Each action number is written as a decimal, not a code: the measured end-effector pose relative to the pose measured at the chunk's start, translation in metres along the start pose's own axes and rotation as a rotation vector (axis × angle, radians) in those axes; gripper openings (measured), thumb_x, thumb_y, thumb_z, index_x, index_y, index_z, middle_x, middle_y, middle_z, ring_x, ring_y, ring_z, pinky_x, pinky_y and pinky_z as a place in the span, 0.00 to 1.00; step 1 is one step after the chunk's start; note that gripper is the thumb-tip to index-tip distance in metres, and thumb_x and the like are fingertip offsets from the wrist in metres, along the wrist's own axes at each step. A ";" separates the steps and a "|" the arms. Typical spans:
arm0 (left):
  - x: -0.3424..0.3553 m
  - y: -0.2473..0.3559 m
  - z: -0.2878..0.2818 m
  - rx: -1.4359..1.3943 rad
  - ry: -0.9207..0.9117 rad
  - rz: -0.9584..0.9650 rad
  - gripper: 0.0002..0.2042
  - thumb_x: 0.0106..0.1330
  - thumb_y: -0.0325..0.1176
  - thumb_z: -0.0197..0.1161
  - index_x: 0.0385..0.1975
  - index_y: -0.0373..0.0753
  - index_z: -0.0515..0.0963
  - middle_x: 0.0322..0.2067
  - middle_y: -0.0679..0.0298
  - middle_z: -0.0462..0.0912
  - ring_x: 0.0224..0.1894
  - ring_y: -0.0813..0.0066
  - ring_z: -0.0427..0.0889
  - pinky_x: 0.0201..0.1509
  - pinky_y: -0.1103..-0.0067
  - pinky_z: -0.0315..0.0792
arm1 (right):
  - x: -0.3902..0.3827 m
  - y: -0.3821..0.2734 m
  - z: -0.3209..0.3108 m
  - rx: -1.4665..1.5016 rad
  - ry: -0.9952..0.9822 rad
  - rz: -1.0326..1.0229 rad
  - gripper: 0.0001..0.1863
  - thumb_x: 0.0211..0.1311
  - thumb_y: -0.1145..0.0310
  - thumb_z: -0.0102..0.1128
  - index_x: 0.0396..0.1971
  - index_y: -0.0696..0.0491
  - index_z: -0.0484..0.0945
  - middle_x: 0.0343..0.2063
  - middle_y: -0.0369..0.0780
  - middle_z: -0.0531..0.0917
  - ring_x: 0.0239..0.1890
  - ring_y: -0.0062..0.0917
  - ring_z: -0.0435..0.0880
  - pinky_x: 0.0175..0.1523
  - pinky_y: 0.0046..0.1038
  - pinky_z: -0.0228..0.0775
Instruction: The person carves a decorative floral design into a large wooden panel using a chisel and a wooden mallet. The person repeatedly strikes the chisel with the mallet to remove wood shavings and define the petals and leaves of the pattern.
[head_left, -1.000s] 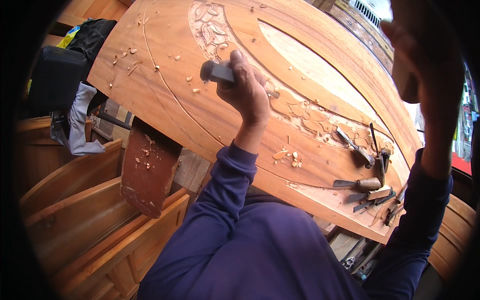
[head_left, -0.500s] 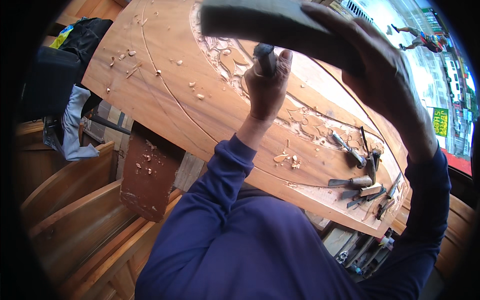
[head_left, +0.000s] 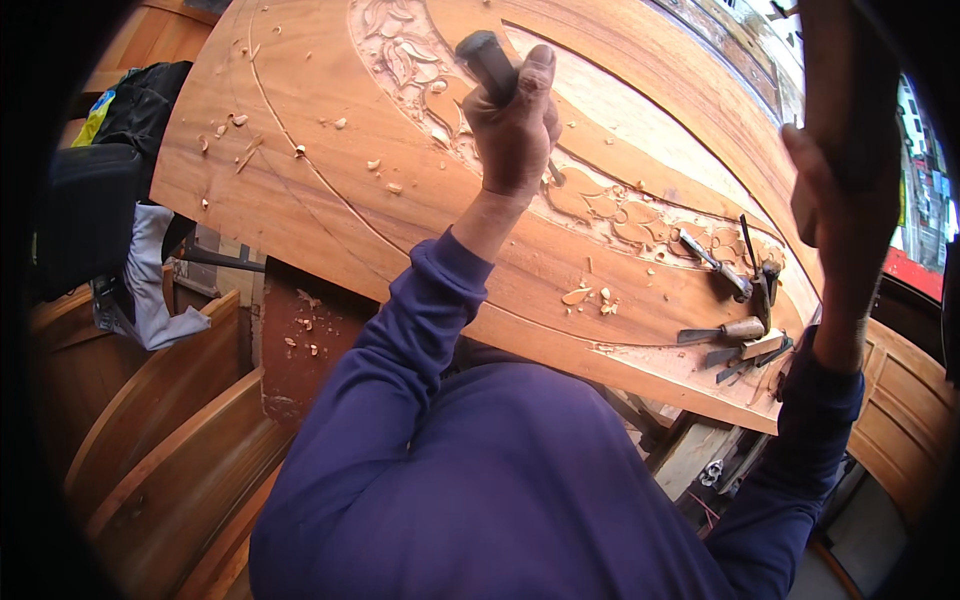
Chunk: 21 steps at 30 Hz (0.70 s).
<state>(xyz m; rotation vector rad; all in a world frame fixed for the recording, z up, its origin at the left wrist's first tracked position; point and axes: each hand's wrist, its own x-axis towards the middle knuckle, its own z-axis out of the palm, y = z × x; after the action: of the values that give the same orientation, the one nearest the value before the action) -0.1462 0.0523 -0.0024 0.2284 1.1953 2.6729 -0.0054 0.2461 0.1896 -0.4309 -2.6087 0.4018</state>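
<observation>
Wooden panel (head_left: pixel 360 200) ahead. Left hand (head_left: pixel 515 140): fingers clamped round chisel (head_left: pixel 489 68) above carved band (head_left: pixel 640 225), head exposed, apparently for blows. Right hand (head_left: pixel 835 195), raised at right: fingers closed on dark block (head_left: pixel 850 80). Spare tools (head_left: pixel 738 329) near right, presumably for reach.

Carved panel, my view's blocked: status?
Left hand gripping chisel. Right hand raised, gripping dark block. Panel strewn with shavings; tools at right end.

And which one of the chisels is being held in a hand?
The dark chisel, whose blunt head sticks up out of the left hand; the other chisels lie on the wooden panel, farther right.
</observation>
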 end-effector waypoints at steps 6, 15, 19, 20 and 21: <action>0.030 -0.004 0.015 0.094 -0.273 -0.278 0.24 0.74 0.41 0.68 0.14 0.48 0.69 0.10 0.77 0.62 0.08 0.88 0.59 0.10 0.82 0.50 | 0.028 0.018 -0.036 0.086 0.059 0.016 0.32 0.58 0.71 0.73 0.64 0.58 0.76 0.52 0.43 0.85 0.52 0.30 0.85 0.57 0.31 0.77; 0.018 -0.010 0.008 0.085 -0.415 -0.308 0.16 0.72 0.41 0.72 0.22 0.46 0.77 0.12 0.78 0.65 0.11 0.91 0.60 0.13 0.84 0.51 | 0.034 -0.012 0.032 -0.071 -0.406 -0.314 0.38 0.57 0.81 0.68 0.70 0.49 0.71 0.51 0.46 0.86 0.49 0.34 0.87 0.53 0.34 0.80; 0.011 0.000 0.011 0.100 -0.409 -0.337 0.15 0.73 0.38 0.72 0.23 0.42 0.80 0.15 0.79 0.68 0.16 0.93 0.64 0.18 0.85 0.52 | 0.017 -0.008 0.043 -0.008 -0.233 -0.201 0.41 0.56 0.80 0.71 0.72 0.43 0.71 0.56 0.47 0.84 0.58 0.35 0.85 0.61 0.34 0.78; 0.010 -0.001 0.011 0.089 -0.422 -0.355 0.15 0.73 0.38 0.71 0.23 0.40 0.82 0.15 0.77 0.71 0.17 0.93 0.65 0.19 0.85 0.54 | 0.017 -0.035 0.037 -0.050 -0.354 -0.215 0.42 0.55 0.80 0.71 0.72 0.42 0.71 0.59 0.46 0.84 0.61 0.35 0.84 0.65 0.35 0.76; 0.013 -0.004 0.014 0.134 -0.428 -0.351 0.16 0.73 0.40 0.71 0.23 0.39 0.82 0.15 0.76 0.71 0.17 0.92 0.66 0.19 0.84 0.54 | 0.014 -0.025 0.037 -0.058 -0.358 -0.260 0.43 0.54 0.81 0.71 0.72 0.40 0.71 0.60 0.45 0.83 0.63 0.36 0.83 0.66 0.35 0.75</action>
<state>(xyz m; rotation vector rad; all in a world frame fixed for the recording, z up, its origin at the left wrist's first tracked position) -0.1548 0.0679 0.0046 0.5269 1.1480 2.1083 -0.0409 0.2216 0.1729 -0.0337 -2.9785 0.3409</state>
